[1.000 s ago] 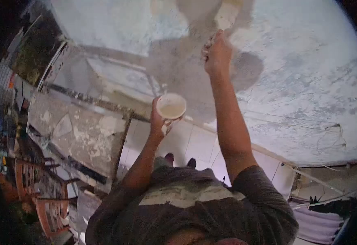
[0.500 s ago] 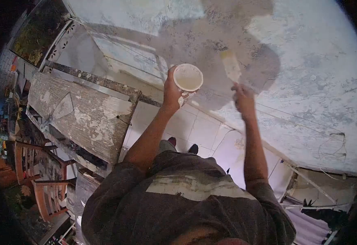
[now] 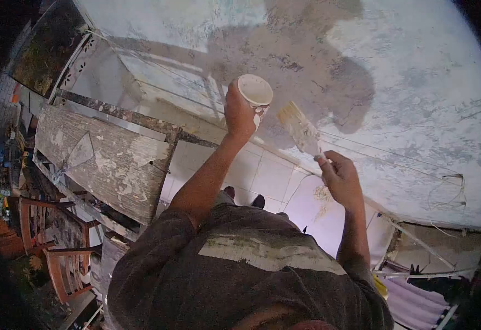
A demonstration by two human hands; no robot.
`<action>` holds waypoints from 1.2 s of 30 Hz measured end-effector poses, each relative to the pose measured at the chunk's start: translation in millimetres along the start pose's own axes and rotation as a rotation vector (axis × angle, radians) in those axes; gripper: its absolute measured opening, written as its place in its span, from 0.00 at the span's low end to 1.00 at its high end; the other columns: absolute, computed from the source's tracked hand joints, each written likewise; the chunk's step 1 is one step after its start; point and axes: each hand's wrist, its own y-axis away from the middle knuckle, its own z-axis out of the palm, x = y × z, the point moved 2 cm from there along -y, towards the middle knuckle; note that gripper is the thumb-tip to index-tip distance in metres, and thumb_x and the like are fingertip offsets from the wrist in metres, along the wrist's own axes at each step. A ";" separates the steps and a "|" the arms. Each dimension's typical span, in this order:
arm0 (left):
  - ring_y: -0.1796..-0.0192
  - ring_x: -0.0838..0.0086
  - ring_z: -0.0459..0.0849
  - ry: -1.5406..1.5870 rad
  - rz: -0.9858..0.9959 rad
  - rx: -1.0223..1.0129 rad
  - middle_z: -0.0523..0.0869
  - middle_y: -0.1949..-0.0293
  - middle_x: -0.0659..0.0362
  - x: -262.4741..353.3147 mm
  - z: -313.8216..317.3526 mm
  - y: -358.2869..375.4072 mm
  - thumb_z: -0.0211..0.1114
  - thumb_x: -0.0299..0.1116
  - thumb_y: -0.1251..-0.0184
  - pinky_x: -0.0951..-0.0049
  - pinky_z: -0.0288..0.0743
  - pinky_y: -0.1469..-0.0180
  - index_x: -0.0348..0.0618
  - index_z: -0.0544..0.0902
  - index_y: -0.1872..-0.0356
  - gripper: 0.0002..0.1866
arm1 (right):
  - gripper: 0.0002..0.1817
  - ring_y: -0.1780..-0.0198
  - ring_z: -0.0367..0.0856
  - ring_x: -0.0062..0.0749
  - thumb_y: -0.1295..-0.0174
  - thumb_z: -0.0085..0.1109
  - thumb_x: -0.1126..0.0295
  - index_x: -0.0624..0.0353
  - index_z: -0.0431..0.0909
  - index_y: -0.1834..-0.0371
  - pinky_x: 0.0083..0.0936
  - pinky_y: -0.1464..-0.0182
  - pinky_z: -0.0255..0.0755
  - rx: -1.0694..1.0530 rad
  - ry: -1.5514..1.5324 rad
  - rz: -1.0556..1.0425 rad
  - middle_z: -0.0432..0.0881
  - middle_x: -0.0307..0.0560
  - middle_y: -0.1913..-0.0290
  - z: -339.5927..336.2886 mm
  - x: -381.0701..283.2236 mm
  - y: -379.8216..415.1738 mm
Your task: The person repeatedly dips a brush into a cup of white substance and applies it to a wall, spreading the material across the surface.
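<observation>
A paint-smeared white cup (image 3: pixel 255 91) is gripped in my left hand (image 3: pixel 239 113), its round mouth tilted toward me and pale paint on its outer side. My right hand (image 3: pixel 340 177) is closed around the handle of a wide paintbrush (image 3: pixel 301 127). The brush's yellowish bristles point up and left, a little below and right of the cup and apart from it. Behind both hands stands a wall (image 3: pixel 411 71) with patchy white and grey paint, and my shadow falls across it.
A worn wooden board (image 3: pixel 108 159) with peeling paint lies to the left on a frame. Wooden chairs (image 3: pixel 67 269) stand at lower left. Thin wires (image 3: pixel 452 190) hang along the wall at right. Pale floor tiles (image 3: pixel 251 170) lie below, and purple cloth (image 3: pixel 416 300) hangs at lower right.
The paintbrush in my right hand has come down and left, away from the wall's upper area and nearer the cup. The cup has risen slightly and tilted more.
</observation>
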 end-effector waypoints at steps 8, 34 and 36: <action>0.43 0.55 0.73 -0.425 0.264 0.113 0.75 0.47 0.49 28.5 4.8 8.1 0.81 0.25 0.72 0.60 0.68 0.41 0.40 0.65 0.41 0.48 | 0.17 0.86 0.59 0.16 0.33 0.50 0.60 0.65 0.78 0.63 0.20 0.84 0.52 -0.234 -0.217 0.190 0.66 0.34 0.85 11.3 24.5 -4.6; 0.42 0.48 0.71 -0.485 0.590 0.174 0.73 0.46 0.47 38.3 5.6 6.7 0.78 0.29 0.68 0.50 0.62 0.40 0.38 0.62 0.40 0.48 | 0.16 0.93 0.54 0.14 0.31 0.47 0.61 0.64 0.76 0.59 0.14 0.92 0.46 -0.533 -0.914 0.276 0.65 0.35 0.88 19.7 41.2 -10.7; 0.43 0.48 0.71 -0.501 0.580 0.154 0.73 0.46 0.46 42.6 4.8 8.8 0.77 0.29 0.66 0.50 0.62 0.41 0.38 0.62 0.40 0.46 | 0.16 0.93 0.54 0.14 0.31 0.46 0.61 0.64 0.76 0.59 0.13 0.93 0.47 -0.533 -0.919 0.291 0.65 0.35 0.88 19.4 42.2 -11.5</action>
